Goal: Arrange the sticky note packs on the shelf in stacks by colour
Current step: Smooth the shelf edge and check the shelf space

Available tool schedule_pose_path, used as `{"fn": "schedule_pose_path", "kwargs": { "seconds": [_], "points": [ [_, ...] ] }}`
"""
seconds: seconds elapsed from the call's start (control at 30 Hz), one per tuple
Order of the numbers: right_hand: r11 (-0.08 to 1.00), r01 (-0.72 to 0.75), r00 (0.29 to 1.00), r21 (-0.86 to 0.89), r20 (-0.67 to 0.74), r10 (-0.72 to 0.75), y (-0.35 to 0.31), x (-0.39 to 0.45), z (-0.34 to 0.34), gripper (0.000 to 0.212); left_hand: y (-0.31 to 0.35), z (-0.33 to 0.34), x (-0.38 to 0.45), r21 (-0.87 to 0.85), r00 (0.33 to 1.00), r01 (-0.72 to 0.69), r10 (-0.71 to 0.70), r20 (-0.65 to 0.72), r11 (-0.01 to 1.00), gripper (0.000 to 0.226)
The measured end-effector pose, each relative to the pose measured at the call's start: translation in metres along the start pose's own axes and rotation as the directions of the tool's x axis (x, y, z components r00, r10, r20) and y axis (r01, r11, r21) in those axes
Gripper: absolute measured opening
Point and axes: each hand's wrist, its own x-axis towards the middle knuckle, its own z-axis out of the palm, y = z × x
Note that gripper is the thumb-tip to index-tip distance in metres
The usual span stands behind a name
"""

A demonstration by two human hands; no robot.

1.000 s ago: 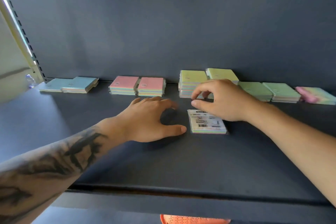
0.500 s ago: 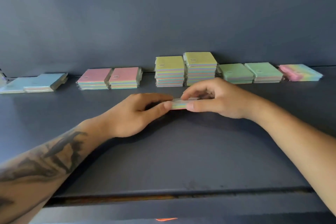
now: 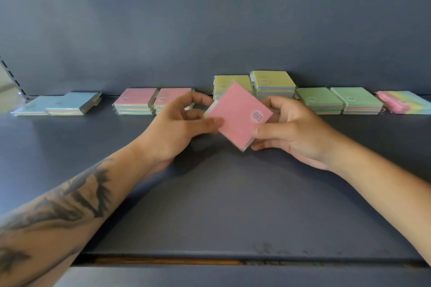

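A pink-topped sticky note pack point(image 3: 238, 116) is held tilted above the dark shelf point(image 3: 210, 205), its pink face toward me. My left hand point(image 3: 179, 128) pinches its left edge and my right hand point(image 3: 289, 128) grips its right corner with thumb on top. Along the back wall lie the sorted packs: blue packs point(image 3: 63, 106) at the left, two pink stacks point(image 3: 137, 100), two taller yellow stacks point(image 3: 272, 82), two green stacks point(image 3: 338, 100) and a pink-to-rainbow pack point(image 3: 405, 103) at the far right.
The shelf's back wall point(image 3: 210, 25) rises right behind the stacks. The shelf's front edge point(image 3: 210, 258) runs across the bottom, with a lower ledge beneath. A slotted upright point(image 3: 11, 77) stands at the far left.
The pack lay label side up on the shelf; both hands took hold of it, lifted it and turned it over, so its pink face now shows.
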Motion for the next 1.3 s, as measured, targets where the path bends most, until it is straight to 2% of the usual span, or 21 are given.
{"fn": "schedule_pose_path", "kwargs": {
  "seconds": [0.07, 0.2, 0.3, 0.37, 0.43, 0.57, 0.6, 0.63, 0.67, 0.73, 0.77, 0.83, 0.9, 1.03, 1.1, 1.17, 1.23, 1.27, 1.3],
  "points": [
    [1.0, 0.003, 1.0, 0.025, 0.01, -0.003, -0.003, -0.002, 0.003, 0.053, 0.003, 0.0, -0.002, -0.152, 1.0, 0.008, -0.01, -0.016, 0.988, 0.041],
    [0.998, -0.009, 1.0, 0.061, 0.004, 0.009, -0.008, -0.006, 0.008, 0.066, 0.006, 0.004, -0.005, -0.173, 0.999, 0.025, -0.03, -0.029, 0.985, 0.027],
    [0.998, -0.054, 0.999, 0.039, 0.012, 0.053, -0.008, -0.007, 0.015, 0.05, 0.005, 0.005, -0.005, -0.162, 0.996, 0.06, -0.069, -0.054, 0.985, 0.021],
    [0.991, -0.071, 0.997, 0.11, -0.013, 0.073, -0.009, -0.007, 0.019, 0.039, 0.005, 0.002, -0.005, -0.137, 0.996, 0.091, -0.093, -0.011, 0.986, 0.031],
    [0.978, -0.066, 0.996, 0.198, -0.041, 0.076, -0.01, -0.008, 0.02, 0.036, 0.007, -0.003, -0.008, -0.08, 0.989, 0.137, -0.133, 0.061, 0.987, 0.039],
    [0.974, -0.038, 0.992, 0.221, -0.11, 0.064, -0.011, -0.011, 0.023, 0.039, 0.012, -0.006, -0.012, -0.045, 0.986, 0.144, -0.139, 0.095, 0.989, 0.031],
    [0.983, -0.019, 0.992, 0.18, -0.119, 0.041, -0.01, -0.011, 0.026, 0.043, 0.013, -0.006, -0.013, -0.044, 0.988, 0.137, -0.133, 0.082, 0.99, 0.031],
    [0.998, 0.026, 0.99, 0.055, -0.138, -0.019, -0.008, -0.012, 0.027, 0.052, 0.014, -0.006, -0.013, -0.039, 0.989, 0.132, -0.129, 0.067, 0.991, 0.031],
    [0.984, 0.099, 0.981, -0.149, -0.151, -0.122, -0.007, -0.013, 0.028, 0.063, 0.015, -0.006, -0.014, -0.035, 0.989, 0.137, -0.135, 0.051, 0.99, 0.029],
    [0.786, 0.221, 0.951, -0.577, -0.052, -0.305, -0.009, -0.015, 0.03, 0.078, 0.016, -0.007, -0.015, -0.029, 0.987, 0.159, -0.158, 0.035, 0.987, 0.026],
    [0.673, 0.265, 0.939, -0.69, 0.025, -0.344, -0.01, -0.017, 0.032, 0.079, 0.016, -0.008, -0.017, -0.021, 0.985, 0.166, -0.165, 0.043, 0.986, 0.025],
    [0.566, 0.313, 0.924, -0.763, 0.107, -0.366, -0.011, -0.021, 0.04, 0.072, 0.018, -0.009, -0.019, -0.005, 0.985, 0.163, -0.163, 0.064, 0.987, 0.02],
    [0.55, 0.33, 0.912, -0.767, 0.108, -0.397, -0.012, -0.023, 0.046, 0.064, 0.02, -0.01, -0.02, 0.002, 0.985, 0.157, -0.157, 0.067, 0.988, 0.017],
    [0.543, 0.333, 0.911, -0.771, 0.115, -0.396, -0.022, -0.014, 0.052, 0.053, 0.028, -0.022, -0.022, 0.064, 0.986, 0.159, -0.162, 0.049, 0.985, 0.026],
    [0.526, 0.301, 0.927, -0.795, 0.116, -0.356, -0.034, -0.003, 0.056, 0.052, 0.032, -0.035, -0.023, 0.172, 0.987, 0.158, -0.157, -0.023, 0.972, 0.037],
    [0.455, 0.257, 0.946, -0.853, 0.126, -0.297, -0.047, 0.016, 0.061, 0.05, 0.029, -0.055, -0.026, 0.303, 0.987, 0.134, -0.099, -0.126, 0.944, 0.029],
    [0.387, 0.221, 0.962, -0.895, 0.135, -0.236, -0.059, 0.04, 0.07, 0.047, 0.023, -0.08, -0.03, 0.48, 0.976, 0.117, -0.012, -0.216, 0.87, 0.021],
    [0.362, 0.206, 0.968, -0.909, 0.136, -0.209, -0.063, 0.053, 0.075, 0.046, 0.02, -0.093, -0.034, 0.606, 0.976, 0.12, 0.016, -0.215, 0.786, 0.023],
    [0.333, 0.194, 0.973, -0.923, 0.139, -0.182, -0.065, 0.067, 0.08, 0.045, 0.017, -0.102, -0.039, 0.747, 0.982, 0.133, 0.016, -0.189, 0.652, 0.03]
  ]
}}
